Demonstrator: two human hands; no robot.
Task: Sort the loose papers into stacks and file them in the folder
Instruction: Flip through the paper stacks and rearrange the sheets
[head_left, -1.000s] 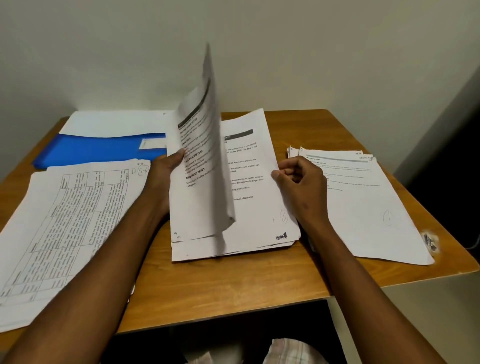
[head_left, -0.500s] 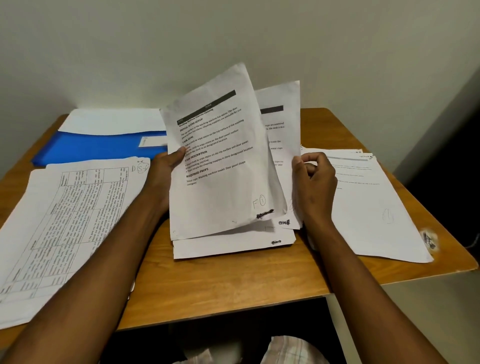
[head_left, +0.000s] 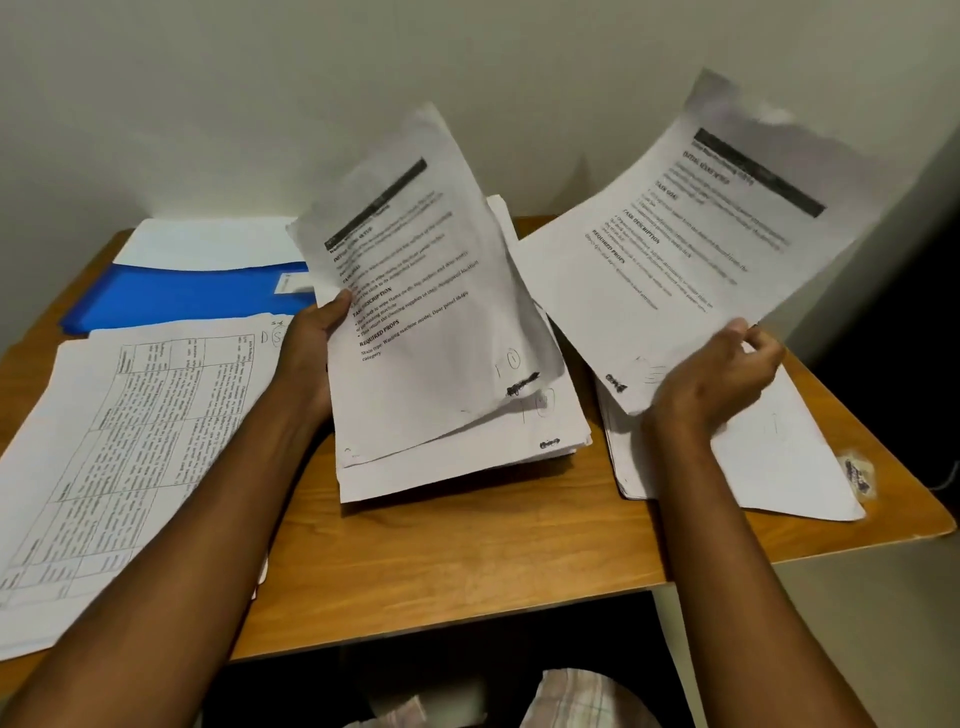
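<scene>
My left hand (head_left: 311, 343) grips the left edge of a raised printed sheet (head_left: 421, 312), tilted up over the middle stack of papers (head_left: 467, 457). My right hand (head_left: 722, 379) pinches the lower edge of a single printed sheet (head_left: 691, 244) and holds it in the air above the right stack (head_left: 779, 467). A stack of sheets with printed tables (head_left: 119, 441) lies at the left of the wooden table (head_left: 467, 545). The blue folder (head_left: 182, 296) lies at the back left with white paper (head_left: 208, 241) behind it.
A wall stands close behind the table. A crumpled scrap (head_left: 857, 470) lies at the right stack's corner near the table's right edge. My lap in checked cloth (head_left: 576, 699) shows below the front edge.
My right hand has pulled one sheet out from behind the raised sheet and carried it to the right, above the right stack. My left hand still holds its sheet up.
</scene>
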